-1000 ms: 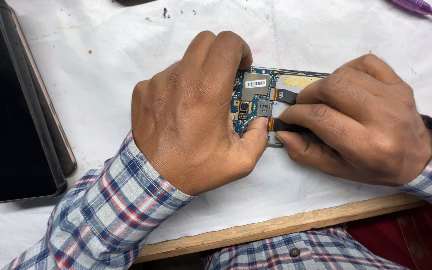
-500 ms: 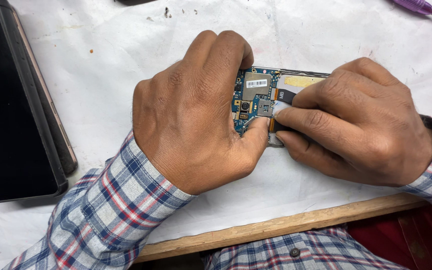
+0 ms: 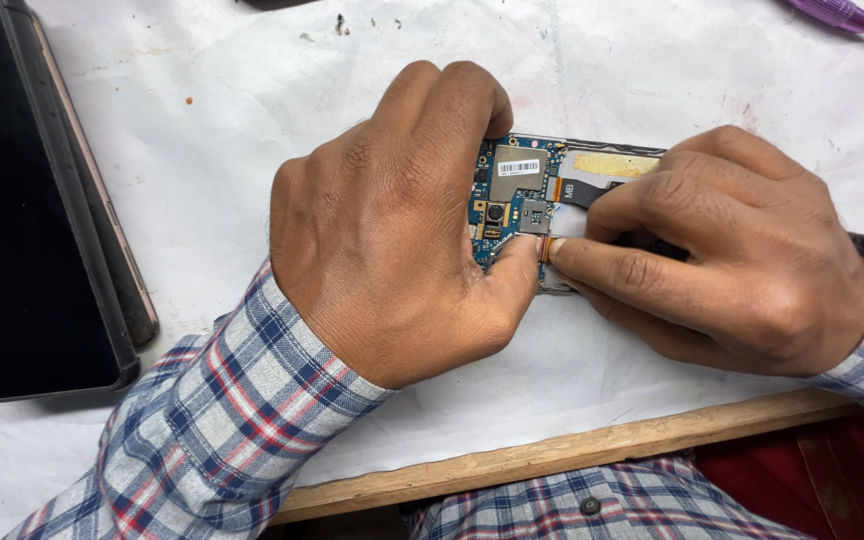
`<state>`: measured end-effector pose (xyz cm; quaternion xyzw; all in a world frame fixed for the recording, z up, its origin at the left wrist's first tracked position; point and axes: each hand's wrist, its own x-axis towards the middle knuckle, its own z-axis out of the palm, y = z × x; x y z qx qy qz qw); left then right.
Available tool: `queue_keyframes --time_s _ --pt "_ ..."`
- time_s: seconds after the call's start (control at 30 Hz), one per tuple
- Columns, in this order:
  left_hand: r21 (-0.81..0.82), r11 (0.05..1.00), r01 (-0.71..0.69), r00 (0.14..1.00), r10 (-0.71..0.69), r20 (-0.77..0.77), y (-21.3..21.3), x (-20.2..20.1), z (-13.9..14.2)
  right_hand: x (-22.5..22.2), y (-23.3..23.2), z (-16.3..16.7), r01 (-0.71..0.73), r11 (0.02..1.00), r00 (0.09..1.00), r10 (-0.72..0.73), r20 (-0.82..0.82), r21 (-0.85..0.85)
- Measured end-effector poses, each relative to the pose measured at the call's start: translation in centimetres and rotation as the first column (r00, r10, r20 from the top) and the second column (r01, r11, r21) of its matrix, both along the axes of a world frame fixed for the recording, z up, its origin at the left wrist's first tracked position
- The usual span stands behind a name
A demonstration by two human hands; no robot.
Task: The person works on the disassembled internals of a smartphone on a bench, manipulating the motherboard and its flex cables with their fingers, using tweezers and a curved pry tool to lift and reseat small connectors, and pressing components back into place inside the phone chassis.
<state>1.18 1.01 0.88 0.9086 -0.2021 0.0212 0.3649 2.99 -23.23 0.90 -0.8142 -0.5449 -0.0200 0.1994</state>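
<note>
On white paper near the wooden table edge (image 3: 572, 455), an opened phone with blue circuit board (image 3: 512, 205) lies long axis left-right, between both hands. Left hand (image 3: 392, 230) clamps its left end; right hand (image 3: 732, 250) pinches at the board's lower edge (pinched part unclear), thumbs touching, both equally near.

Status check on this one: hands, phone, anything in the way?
Left hand clamped over opened phone. Right hand pinching at its board edge. Nothing in the way; dark tablet apart at left.

Right hand (image 3: 742, 255) fingertips a touch closer to left hand (image 3: 402, 220) thumb over the circuit board (image 3: 512, 195)
</note>
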Motion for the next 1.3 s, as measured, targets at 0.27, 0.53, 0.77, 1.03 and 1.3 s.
queue_keyframes --time_s 0.27,0.53,0.77,1.03,1.3 --pt "-0.004 1.0 -0.004 1.0 0.004 -0.022 -0.01 0.07 -0.02 -0.16 -0.25 0.06 -0.004 1.0 1.0 0.004 0.007 -0.007" --pt "-0.013 1.0 -0.004 1.0 0.003 -0.014 -0.14 0.13 -0.1 -0.07 -0.31 0.07 -0.025 1.0 1.0 0.025 -0.009 -0.004" --pt "-0.012 1.0 -0.009 1.0 0.01 0.024 -0.16 0.1 -0.1 -0.13 -0.16 0.02 -0.02 1.0 1.0 0.02 -0.004 -0.003" --pt "-0.009 1.0 -0.007 1.0 0.007 0.019 -0.15 0.1 -0.2 -0.28 -0.13 0.31 -0.007 0.999 1.0 0.007 0.001 -0.048" --pt "-0.011 1.0 -0.015 1.0 0.015 0.013 -0.22 0.04 -0.21 -0.3 -0.09 0.5 -0.015 0.997 1.0 0.016 0.008 -0.07"
